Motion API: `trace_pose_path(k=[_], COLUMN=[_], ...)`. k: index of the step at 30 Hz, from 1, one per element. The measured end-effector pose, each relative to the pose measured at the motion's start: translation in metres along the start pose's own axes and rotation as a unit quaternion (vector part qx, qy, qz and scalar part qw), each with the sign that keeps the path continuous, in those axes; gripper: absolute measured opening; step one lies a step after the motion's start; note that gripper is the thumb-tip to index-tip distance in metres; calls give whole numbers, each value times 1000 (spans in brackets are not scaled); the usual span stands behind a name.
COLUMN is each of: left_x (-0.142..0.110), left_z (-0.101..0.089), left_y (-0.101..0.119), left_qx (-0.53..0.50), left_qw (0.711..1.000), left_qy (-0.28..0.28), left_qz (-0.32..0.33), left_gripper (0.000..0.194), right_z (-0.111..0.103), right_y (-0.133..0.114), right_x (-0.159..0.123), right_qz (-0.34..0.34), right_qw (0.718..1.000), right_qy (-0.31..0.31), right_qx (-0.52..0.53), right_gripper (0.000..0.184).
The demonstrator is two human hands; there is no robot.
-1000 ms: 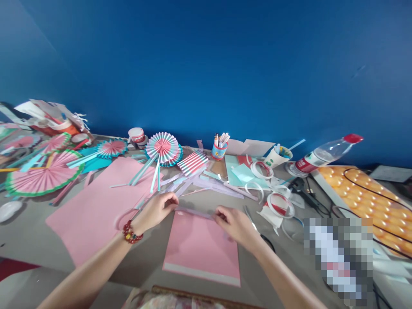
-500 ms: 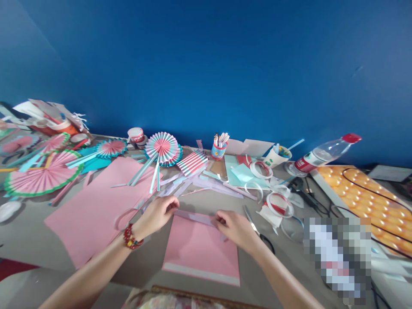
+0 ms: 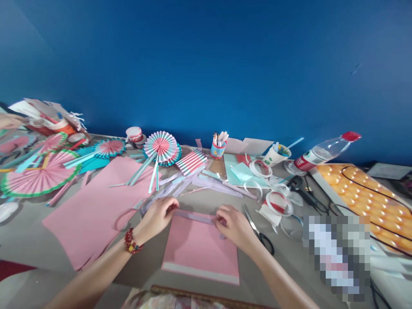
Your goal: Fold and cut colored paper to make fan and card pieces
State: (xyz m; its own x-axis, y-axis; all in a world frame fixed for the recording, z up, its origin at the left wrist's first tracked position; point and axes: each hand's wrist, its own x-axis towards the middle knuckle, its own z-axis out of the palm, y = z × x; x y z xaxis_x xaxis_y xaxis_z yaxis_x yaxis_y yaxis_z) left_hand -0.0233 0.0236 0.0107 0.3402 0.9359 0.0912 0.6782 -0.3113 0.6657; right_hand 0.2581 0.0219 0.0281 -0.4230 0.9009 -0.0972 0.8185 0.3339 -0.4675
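A pink sheet of paper (image 3: pixel 201 246) lies flat in front of me, with a white strip (image 3: pixel 199 273) along its near edge. Across its far edge runs a pale purple paper strip (image 3: pixel 195 217). My left hand (image 3: pixel 158 216), with a red bead bracelet (image 3: pixel 131 241) at the wrist, pinches the strip's left end at the sheet's corner. Toward the right end, curled fingers of my right hand (image 3: pixel 232 225) grip the same strip; the fingertips partly hide it. Scissors (image 3: pixel 257 227) with black handles rest just right of that hand.
A large pink sheet (image 3: pixel 99 201) spreads to the left. Behind are folded paper fans (image 3: pixel 161 146), a pen cup (image 3: pixel 219 148) and purple scraps (image 3: pixel 219 184). Tape rolls (image 3: pixel 279 203), a bottle (image 3: pixel 318 156) and cables stand right. Another person's hand (image 3: pixel 11 121) shows far left.
Both my hands hold nearly the same place on the strip. The view has shifted very slightly. At the far left, another person's hand has come further into view.
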Motion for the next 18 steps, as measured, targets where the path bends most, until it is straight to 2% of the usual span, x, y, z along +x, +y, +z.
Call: trace_pose_path(k=[18], left_x=[3], left_z=[6], left_y=[-11], left_qx=[-12], left_qw=[1000], left_qy=[-6], left_qz=[-12], left_gripper=[14], right_z=[11], right_y=[10], right_x=[9], right_qz=[-3], right_qw=[999], right_qy=[25], right_qx=[29], right_gripper=[15])
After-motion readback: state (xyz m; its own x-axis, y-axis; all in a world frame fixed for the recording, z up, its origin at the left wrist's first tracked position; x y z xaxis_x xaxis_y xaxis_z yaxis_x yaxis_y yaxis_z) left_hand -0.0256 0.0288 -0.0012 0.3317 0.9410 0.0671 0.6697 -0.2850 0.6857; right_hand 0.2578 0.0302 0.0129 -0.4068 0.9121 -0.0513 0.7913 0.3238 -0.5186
